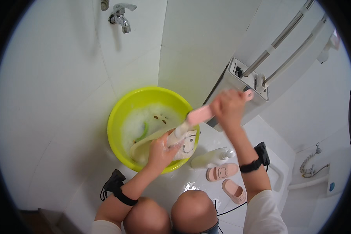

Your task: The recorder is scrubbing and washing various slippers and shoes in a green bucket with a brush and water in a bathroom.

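Observation:
My left hand (pixel 161 153) grips a wet, pale shoe (pixel 143 146) over the near right side of a yellow-green plastic basin (pixel 112 146). A white fabric part with a drawn cartoon face (pixel 189 143) shows beside that hand. A pink-handled scrub brush (pixel 200 114) is in my right hand (pixel 229 109), held above the basin's right rim. The brush's head meets the shoe near my left fingers; its bristles are blurred. Foamy water (pixel 134 117) fills the basin, where a mostly sunken item with brown eyelets (pixel 159 118) and a curved green strip (pixel 144 131) show.
A white pump bottle (pixel 209 158) and pink slippers (pixel 222 172) are right of the basin. Behind them stands a mop bucket (pixel 222 93) with two metal poles. A chrome tap (pixel 123 20) juts from the tiled wall. A black cable (pixel 232 210) crosses the wet floor.

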### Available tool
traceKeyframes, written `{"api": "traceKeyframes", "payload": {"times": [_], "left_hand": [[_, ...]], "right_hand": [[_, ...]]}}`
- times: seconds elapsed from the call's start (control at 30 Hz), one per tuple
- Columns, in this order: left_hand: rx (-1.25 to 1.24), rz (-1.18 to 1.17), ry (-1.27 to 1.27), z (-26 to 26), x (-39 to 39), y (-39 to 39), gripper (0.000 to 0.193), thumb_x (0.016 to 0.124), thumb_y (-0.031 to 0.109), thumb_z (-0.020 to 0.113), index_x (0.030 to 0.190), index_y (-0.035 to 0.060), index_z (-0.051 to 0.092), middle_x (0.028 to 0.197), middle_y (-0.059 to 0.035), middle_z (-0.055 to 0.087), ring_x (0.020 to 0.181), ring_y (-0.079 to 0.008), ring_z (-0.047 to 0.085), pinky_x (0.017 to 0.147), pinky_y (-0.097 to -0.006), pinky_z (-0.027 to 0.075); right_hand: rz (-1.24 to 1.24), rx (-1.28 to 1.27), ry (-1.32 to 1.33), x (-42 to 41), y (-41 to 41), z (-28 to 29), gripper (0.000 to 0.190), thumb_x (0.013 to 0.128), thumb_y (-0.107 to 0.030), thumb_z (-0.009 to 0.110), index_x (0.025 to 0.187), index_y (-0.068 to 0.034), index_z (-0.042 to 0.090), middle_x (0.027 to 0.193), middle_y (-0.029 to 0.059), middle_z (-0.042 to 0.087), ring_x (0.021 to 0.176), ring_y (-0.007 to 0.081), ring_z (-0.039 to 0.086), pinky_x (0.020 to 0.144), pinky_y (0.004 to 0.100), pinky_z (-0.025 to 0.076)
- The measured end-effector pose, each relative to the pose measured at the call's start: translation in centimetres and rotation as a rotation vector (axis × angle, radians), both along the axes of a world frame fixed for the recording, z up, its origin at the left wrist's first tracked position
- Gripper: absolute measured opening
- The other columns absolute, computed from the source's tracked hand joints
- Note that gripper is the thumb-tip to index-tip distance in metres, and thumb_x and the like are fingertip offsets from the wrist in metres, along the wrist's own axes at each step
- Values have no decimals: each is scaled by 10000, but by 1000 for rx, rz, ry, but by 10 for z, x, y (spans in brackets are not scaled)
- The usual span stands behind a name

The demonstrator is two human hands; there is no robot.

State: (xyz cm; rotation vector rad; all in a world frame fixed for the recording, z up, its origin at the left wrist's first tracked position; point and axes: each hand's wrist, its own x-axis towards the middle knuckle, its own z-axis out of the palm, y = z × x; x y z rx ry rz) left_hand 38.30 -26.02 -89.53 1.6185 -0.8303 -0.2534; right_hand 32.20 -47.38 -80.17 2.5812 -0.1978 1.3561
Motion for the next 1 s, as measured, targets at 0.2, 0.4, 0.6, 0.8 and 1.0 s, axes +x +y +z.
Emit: {"api": "traceKeyframes", "payload": {"times": [0.2, 0.4, 0.6, 0.8, 1.0], "left_hand": [[-48, 4, -28, -9, 0, 6, 398, 757, 140, 679, 1098, -37, 575, 859, -202, 659, 809, -310, 665, 697, -359, 502], [-57, 13, -18, -1, 1, 11, 410, 767, 134, 670, 1120, -44, 561, 883, -202, 657, 808, -273, 666, 693, -338, 501], [21, 40, -76, 0, 5, 9, 433, 734, 131, 690, 1111, -43, 565, 853, -197, 651, 758, -270, 652, 671, -328, 496], [76, 46, 14, 4, -2, 4, 418, 703, 133, 709, 1078, -13, 597, 806, -182, 659, 728, -297, 652, 665, -337, 496], [43, 31, 91, 8, -4, 6, 414, 707, 212, 748, 1033, -10, 622, 834, -171, 671, 742, -271, 669, 659, -327, 505]], "right_hand": [[123, 111, 35, 3, 19, -14, 137, 603, -159, 620, 545, -89, 518, 575, 41, 458, 607, 217, 491, 653, 373, 344], [237, -8, -15, 9, 65, -15, 131, 624, -161, 609, 563, -106, 506, 585, 26, 446, 600, 211, 482, 635, 370, 329], [197, -78, -7, 5, 64, -10, 113, 558, -159, 618, 586, -115, 518, 612, 26, 461, 614, 211, 480, 666, 374, 345], [223, -155, 14, 2, 32, 5, 155, 505, -151, 624, 635, -140, 539, 680, 11, 518, 654, 214, 510, 656, 383, 354], [-23, -149, 88, 6, 21, 27, 114, 540, -169, 614, 594, -127, 523, 679, 5, 517, 681, 180, 510, 665, 345, 364]]}}
